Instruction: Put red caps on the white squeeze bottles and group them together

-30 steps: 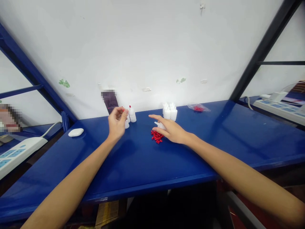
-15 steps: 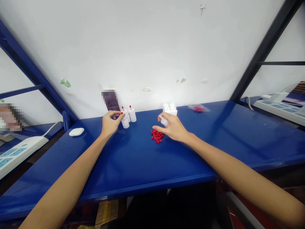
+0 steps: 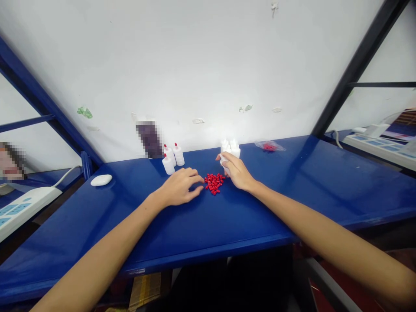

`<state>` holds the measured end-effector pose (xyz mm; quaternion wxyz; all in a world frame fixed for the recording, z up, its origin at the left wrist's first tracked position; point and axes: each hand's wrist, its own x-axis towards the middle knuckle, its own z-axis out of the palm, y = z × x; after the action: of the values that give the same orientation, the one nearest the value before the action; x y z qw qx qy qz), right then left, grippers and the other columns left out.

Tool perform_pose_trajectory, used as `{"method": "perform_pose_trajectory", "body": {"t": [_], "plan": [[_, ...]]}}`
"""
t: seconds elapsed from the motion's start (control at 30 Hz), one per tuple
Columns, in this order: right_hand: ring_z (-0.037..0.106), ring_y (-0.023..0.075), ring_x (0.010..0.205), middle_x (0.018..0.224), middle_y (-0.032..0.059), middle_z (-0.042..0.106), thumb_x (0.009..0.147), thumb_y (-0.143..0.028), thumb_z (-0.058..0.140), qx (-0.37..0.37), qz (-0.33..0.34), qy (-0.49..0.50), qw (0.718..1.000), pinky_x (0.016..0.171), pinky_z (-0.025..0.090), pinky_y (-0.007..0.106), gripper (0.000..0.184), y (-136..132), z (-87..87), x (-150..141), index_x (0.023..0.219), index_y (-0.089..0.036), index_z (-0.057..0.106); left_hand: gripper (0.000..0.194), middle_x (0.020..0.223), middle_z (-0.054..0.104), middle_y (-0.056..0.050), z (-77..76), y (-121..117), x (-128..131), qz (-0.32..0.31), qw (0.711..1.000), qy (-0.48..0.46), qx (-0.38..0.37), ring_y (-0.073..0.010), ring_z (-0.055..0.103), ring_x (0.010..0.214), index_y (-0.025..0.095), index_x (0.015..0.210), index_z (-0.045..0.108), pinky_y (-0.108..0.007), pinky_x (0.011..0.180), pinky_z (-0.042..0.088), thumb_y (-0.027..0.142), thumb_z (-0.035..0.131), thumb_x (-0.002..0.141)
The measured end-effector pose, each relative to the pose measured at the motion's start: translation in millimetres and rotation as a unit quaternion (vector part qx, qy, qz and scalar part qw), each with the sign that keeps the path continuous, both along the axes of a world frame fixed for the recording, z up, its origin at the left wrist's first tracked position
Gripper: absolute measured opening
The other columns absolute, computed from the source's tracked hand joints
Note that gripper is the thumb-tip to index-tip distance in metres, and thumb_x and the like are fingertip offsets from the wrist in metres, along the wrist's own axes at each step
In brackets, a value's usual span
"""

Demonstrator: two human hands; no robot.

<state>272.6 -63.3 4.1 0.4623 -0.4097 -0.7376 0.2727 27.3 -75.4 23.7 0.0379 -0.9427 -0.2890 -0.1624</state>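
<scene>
A pile of small red caps (image 3: 213, 183) lies on the blue table. At its left edge is my left hand (image 3: 183, 187), thumb and fingers apart, with nothing visible between them. My right hand (image 3: 238, 172), just right of the pile, is wrapped round a small white bottle (image 3: 224, 162), mostly hidden by the fingers. Several uncapped white bottles (image 3: 234, 149) stand in a group behind that hand. Farther left, three white squeeze bottles with red tips stand close together, the nearest bottle (image 3: 168, 166) in front of the other two.
A clear bag (image 3: 269, 147) with red pieces lies at the back right. A white earphone case (image 3: 101, 180) sits at the left. A blurred dark phone-like object (image 3: 149, 139) leans on the wall. White power strips (image 3: 30, 203) flank the table.
My left hand has left the front red-tipped bottle and moved right to the cap pile. My right hand has turned slightly and still holds its bottle.
</scene>
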Motion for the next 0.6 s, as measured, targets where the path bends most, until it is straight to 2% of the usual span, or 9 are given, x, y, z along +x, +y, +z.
{"method": "perform_pose_trajectory", "body": {"t": [0.13, 0.23, 0.33, 0.5, 0.6], "plan": [[0.053, 0.0153, 0.060, 0.077, -0.0009, 0.053, 0.085, -0.029, 0.041, -0.022, 0.003, 0.027, 0.999, 0.063, 0.043, 0.030, 0.028, 1, -2.0, 1, 0.106, -0.021, 0.058, 0.027, 0.094, 0.064, -0.006, -7.1, -7, 15, 0.005, 1.000, 0.013, 0.002, -0.0197, 0.058, 0.085, 0.021, 0.106, 0.066, -0.032, 0.077, 0.043, 0.035, 0.046, 0.096], [0.052, 0.0164, 0.061, 0.070, -0.0023, 0.052, 0.085, -0.030, 0.043, -0.014, -0.008, 0.022, 1.000, 0.064, 0.044, 0.030, 0.032, 0, -3.9, 0, 0.112, -0.022, 0.059, 0.026, 0.092, 0.064, -0.005, -9.4, -4, 12, 0.011, 1.000, 0.005, -0.008, -0.0193, 0.059, 0.085, 0.021, 0.105, 0.067, -0.031, 0.077, 0.043, 0.034, 0.046, 0.097], [0.052, 0.0166, 0.063, 0.072, -0.0020, 0.054, 0.085, -0.031, 0.045, -0.003, -0.025, 0.012, 1.000, 0.066, 0.044, 0.030, 0.034, -2, -5.1, -1, 0.114, -0.023, 0.060, 0.026, 0.092, 0.064, -0.005, -10.5, -2, 9, 0.015, 1.000, -0.002, -0.026, -0.0187, 0.059, 0.086, 0.021, 0.106, 0.067, -0.031, 0.077, 0.043, 0.035, 0.047, 0.097], [0.053, 0.0156, 0.064, 0.076, -0.0020, 0.056, 0.088, -0.033, 0.045, -0.010, -0.030, 0.005, 0.999, 0.066, 0.044, 0.030, 0.027, -1, -5.8, 0, 0.109, -0.023, 0.058, 0.024, 0.095, 0.063, -0.004, -13.9, -3, 11, 0.013, 0.997, -0.027, -0.067, -0.0172, 0.058, 0.088, 0.022, 0.108, 0.066, -0.029, 0.079, 0.045, 0.034, 0.047, 0.098], [0.053, 0.0137, 0.058, 0.075, -0.0029, 0.054, 0.089, -0.032, 0.043, -0.019, -0.013, 0.040, 0.999, 0.060, 0.043, 0.028, 0.018, 0, -6.7, 1, 0.100, -0.023, 0.054, 0.024, 0.095, 0.063, -0.003, -15.7, -3, 13, 0.016, 0.996, -0.036, -0.080, -0.0167, 0.058, 0.088, 0.022, 0.107, 0.066, -0.028, 0.079, 0.045, 0.034, 0.047, 0.098]]}}
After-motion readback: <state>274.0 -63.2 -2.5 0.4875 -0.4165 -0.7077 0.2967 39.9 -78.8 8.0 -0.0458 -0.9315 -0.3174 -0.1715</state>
